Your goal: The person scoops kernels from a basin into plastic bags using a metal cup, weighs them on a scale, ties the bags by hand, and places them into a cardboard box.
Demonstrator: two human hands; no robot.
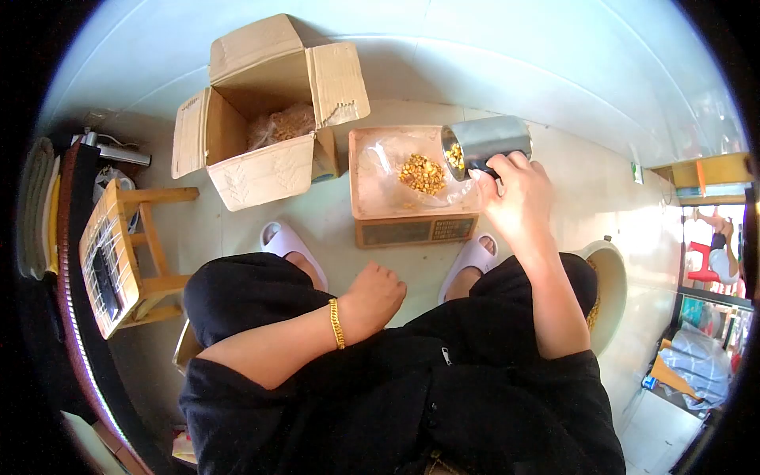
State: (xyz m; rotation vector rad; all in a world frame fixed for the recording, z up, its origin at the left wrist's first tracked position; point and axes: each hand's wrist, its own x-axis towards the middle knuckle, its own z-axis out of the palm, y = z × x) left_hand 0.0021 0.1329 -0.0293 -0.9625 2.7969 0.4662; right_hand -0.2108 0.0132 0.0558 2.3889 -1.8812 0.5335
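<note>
My right hand [514, 194] is closed on the dark handle of a grey metal cup [495, 136]. The cup lies tilted on its side over the right part of a scale [416, 231], its mouth facing left with yellow-brown pieces inside. On the scale's pan, a clear plastic bag [381, 162] lies open under a small heap of similar pieces [422, 174]. My left hand [372, 297], with a gold bracelet [337, 323] at its wrist, is held in front of my lap with fingers curled, touching neither scale nor bag. What its palm holds, if anything, is hidden.
An open cardboard box [261, 174] with a filled plastic bag stands left of the scale. A wooden stool [119, 261] is at the left. Beside my right knee is a pale tub [613, 293] containing small pieces. Part of a person [722, 252] shows at the far right.
</note>
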